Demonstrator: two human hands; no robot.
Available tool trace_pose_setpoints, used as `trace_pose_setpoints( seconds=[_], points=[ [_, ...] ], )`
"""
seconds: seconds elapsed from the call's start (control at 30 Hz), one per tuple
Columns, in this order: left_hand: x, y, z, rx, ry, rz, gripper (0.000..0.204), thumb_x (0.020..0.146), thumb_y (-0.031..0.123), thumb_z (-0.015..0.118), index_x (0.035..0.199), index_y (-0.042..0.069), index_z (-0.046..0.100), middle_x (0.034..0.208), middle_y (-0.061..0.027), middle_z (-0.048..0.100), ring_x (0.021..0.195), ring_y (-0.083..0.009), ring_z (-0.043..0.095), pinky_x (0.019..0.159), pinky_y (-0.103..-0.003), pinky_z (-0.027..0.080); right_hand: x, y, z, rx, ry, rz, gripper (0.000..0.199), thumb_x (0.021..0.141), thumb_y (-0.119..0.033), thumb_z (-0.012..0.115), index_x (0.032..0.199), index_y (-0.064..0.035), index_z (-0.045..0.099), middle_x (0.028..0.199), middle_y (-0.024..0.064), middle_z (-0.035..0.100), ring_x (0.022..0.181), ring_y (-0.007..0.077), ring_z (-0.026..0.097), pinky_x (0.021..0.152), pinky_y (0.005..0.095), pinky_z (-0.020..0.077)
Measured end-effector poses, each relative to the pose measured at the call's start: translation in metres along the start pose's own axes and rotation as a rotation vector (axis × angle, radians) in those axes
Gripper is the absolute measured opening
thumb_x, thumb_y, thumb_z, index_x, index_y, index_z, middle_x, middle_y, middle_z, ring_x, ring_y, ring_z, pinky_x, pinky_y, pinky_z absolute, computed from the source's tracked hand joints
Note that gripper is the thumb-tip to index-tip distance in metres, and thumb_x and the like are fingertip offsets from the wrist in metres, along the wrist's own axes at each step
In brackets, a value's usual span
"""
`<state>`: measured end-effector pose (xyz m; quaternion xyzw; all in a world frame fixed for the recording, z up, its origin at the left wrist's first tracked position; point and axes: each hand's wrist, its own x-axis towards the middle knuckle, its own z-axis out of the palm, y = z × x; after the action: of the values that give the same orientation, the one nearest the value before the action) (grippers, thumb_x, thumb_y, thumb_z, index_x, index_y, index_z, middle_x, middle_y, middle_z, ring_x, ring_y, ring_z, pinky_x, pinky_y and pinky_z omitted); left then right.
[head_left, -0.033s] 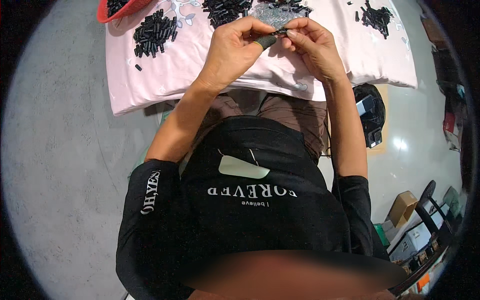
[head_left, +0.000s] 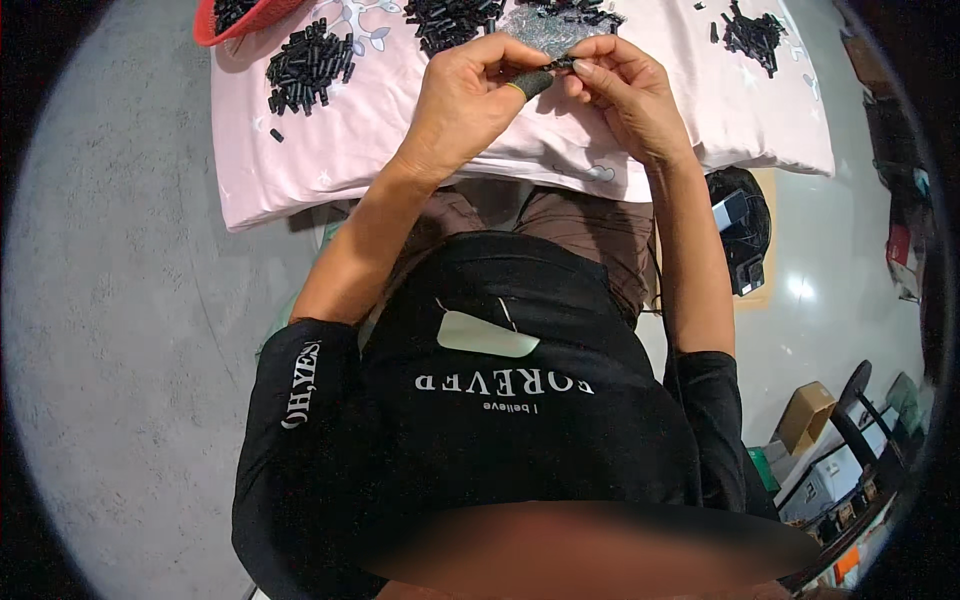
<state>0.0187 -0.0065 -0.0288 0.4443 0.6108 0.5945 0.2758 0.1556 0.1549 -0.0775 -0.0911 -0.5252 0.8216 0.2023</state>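
Over the near part of a pink cloth (head_left: 350, 155), my two hands meet at a small black piece (head_left: 560, 63). My left hand (head_left: 465, 100) pinches one end, its thumb covered by a dark finger cot (head_left: 533, 86). Thumb and fingers of my right hand (head_left: 638, 105) close on the other end. The fingertips hide much of the piece. Just beyond them lies a clear plastic bag (head_left: 545, 35) with black parts by it. A pile of short black tubes (head_left: 310, 65) is on the left, another black pile (head_left: 450, 25) behind my left hand.
At the far left stands a red basket (head_left: 262, 20) holding black parts. A smaller black pile (head_left: 752, 40) lies right of my hands, and one loose tube (head_left: 277, 135) lies at left. On the floor at right are a black bag-like item (head_left: 742, 230) and a cardboard box (head_left: 805, 418).
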Motion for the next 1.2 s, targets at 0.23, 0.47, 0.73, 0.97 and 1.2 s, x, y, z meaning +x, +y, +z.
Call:
trace_pose_setpoints(
  seconds=[0.23,0.47,0.73,0.97,1.2],
  points=[
    [0.0,-0.005,0.001,-0.03,0.005,0.002,0.024,0.085,-0.012,0.062,0.105,-0.002,0.071,0.094,-0.0051,0.072,0.086,-0.007,0.064,0.076,-0.021,0.051,0.0,0.0,0.001,0.011,0.002,-0.006,0.015,0.098,-0.003,0.061,0.112,0.0007,0.064,0.088,0.0064,0.068,0.078,0.0099,0.062,0.071,0.0209,0.0503],
    [0.0,-0.007,-0.002,0.031,0.013,0.023,0.025,0.083,-0.009,0.063,0.103,0.002,0.074,0.089,-0.0019,0.072,0.08,-0.0051,0.061,0.069,-0.02,0.048,-0.001,-0.001,0.002,-0.038,0.021,0.018,0.015,0.098,-0.002,0.06,0.112,0.0,0.064,0.09,0.0065,0.068,0.08,0.0102,0.063,0.073,0.0211,0.0517],
    [0.001,-0.005,-0.009,0.144,-0.048,0.073,0.024,0.086,-0.012,0.059,0.103,-0.003,0.072,0.102,-0.0089,0.072,0.095,-0.0135,0.067,0.086,-0.025,0.054,-0.002,-0.001,0.0,-0.029,0.004,0.012,0.015,0.098,-0.002,0.06,0.112,0.0005,0.064,0.09,0.0066,0.067,0.08,0.0102,0.064,0.072,0.0208,0.0517],
    [0.007,0.0,-0.008,0.292,-0.033,0.3,0.027,0.079,-0.008,0.06,0.1,0.001,0.075,0.091,-0.0078,0.073,0.083,-0.0144,0.069,0.072,-0.025,0.053,-0.002,-0.001,-0.001,-0.051,-0.022,-0.023,0.014,0.097,-0.002,0.06,0.111,0.0015,0.064,0.089,0.0074,0.067,0.08,0.011,0.063,0.073,0.0215,0.0521],
    [0.007,-0.001,-0.007,0.197,-0.051,0.182,0.025,0.08,-0.006,0.061,0.1,0.001,0.075,0.09,-0.0076,0.073,0.079,-0.0135,0.068,0.069,-0.026,0.053,-0.003,0.0,-0.002,-0.06,-0.029,-0.043,0.014,0.097,-0.003,0.061,0.11,0.0018,0.064,0.089,0.0074,0.067,0.08,0.0112,0.063,0.076,0.0227,0.0524]
  ],
)
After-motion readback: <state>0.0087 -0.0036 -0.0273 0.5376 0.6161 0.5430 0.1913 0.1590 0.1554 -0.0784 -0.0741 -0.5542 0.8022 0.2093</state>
